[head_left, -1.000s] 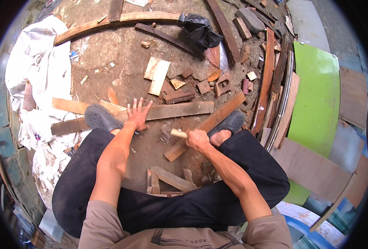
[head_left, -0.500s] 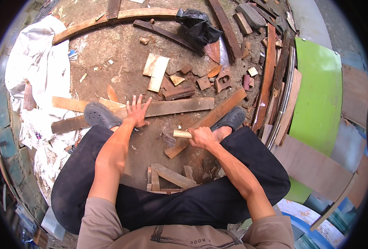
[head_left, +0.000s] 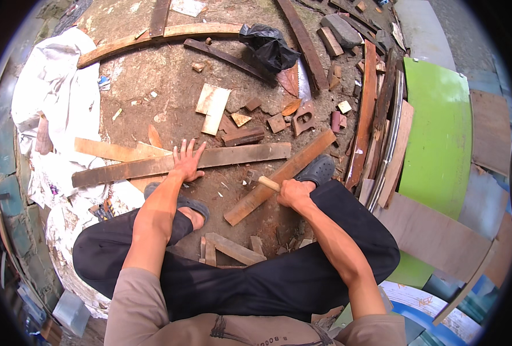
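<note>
My left hand (head_left: pixel 188 161) lies with fingers spread on a long wooden plank (head_left: pixel 238 154) that runs left to right across the ground. Closed in a fist, my right hand (head_left: pixel 295 192) grips a short pale wooden handle (head_left: pixel 269 183); its rounded end sticks out to the left, and the rest of the tool is hidden. Just past the fist, a second plank (head_left: pixel 279 177) slants beside my right shoe (head_left: pixel 317 169). Lighter boards (head_left: pixel 103 146) lie partly under the long plank at its left end.
A handsaw (head_left: pixel 304 117) lies beyond the planks, near a black plastic bag (head_left: pixel 267 47). Small wood offcuts (head_left: pixel 214 108) are scattered around. White sacking (head_left: pixel 54 86) spreads at the left. Stacked strips (head_left: pixel 364 115) and a green panel (head_left: pixel 435 132) line the right.
My left foot has drawn back toward me, off the boards. My right hand has shifted slightly right with the wooden handle. The left hand stays on the long plank.
</note>
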The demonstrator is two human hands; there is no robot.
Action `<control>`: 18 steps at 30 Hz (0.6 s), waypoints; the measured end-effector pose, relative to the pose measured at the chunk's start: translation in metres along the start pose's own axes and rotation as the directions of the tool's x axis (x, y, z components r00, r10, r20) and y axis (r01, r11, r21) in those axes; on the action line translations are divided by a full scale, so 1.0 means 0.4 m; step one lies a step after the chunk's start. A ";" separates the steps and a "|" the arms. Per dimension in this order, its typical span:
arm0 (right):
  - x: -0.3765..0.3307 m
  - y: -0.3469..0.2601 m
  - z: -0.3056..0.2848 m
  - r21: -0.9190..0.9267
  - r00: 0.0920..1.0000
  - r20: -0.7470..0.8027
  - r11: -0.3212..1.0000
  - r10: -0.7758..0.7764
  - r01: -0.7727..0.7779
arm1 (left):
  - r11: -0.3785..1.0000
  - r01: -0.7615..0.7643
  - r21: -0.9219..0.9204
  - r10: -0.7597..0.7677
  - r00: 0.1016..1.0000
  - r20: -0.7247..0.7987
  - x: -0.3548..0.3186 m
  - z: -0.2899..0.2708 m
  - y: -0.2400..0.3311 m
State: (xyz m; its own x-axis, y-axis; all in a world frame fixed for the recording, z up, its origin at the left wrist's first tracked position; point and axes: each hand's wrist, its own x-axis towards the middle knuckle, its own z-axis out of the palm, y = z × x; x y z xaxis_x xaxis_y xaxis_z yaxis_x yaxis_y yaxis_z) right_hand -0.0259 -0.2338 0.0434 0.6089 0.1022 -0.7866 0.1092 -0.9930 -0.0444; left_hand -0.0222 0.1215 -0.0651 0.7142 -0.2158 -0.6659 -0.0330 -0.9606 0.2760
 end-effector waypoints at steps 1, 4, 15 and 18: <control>-0.023 0.008 -0.014 -0.080 1.000 0.005 0.997 -0.013 0.014 | 1.000 -0.012 0.008 0.013 0.995 -0.100 -0.001 0.030 -0.006; -0.114 0.042 -0.055 -0.200 0.994 -0.077 0.978 -0.075 0.058 | 0.998 -0.038 0.052 0.053 0.943 -0.328 -0.012 0.070 0.001; -0.512 0.037 -0.212 -0.066 0.983 -0.168 0.994 0.072 -0.084 | 0.986 -0.077 0.151 0.157 0.747 -0.645 -0.148 0.076 0.020; -0.555 0.019 -0.205 -0.009 0.975 -0.197 0.994 0.101 -0.105 | 0.990 -0.086 0.108 0.135 0.763 -0.632 -0.203 0.052 0.039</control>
State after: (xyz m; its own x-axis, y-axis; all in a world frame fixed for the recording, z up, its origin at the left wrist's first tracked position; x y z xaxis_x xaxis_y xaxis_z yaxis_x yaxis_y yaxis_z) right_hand -0.0958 -0.2592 0.2681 0.7596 0.0108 -0.6503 0.0519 -0.9977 0.0440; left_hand -0.0954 0.1205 -0.0211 0.9824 -0.1839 -0.0331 -0.1696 -0.9519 0.2553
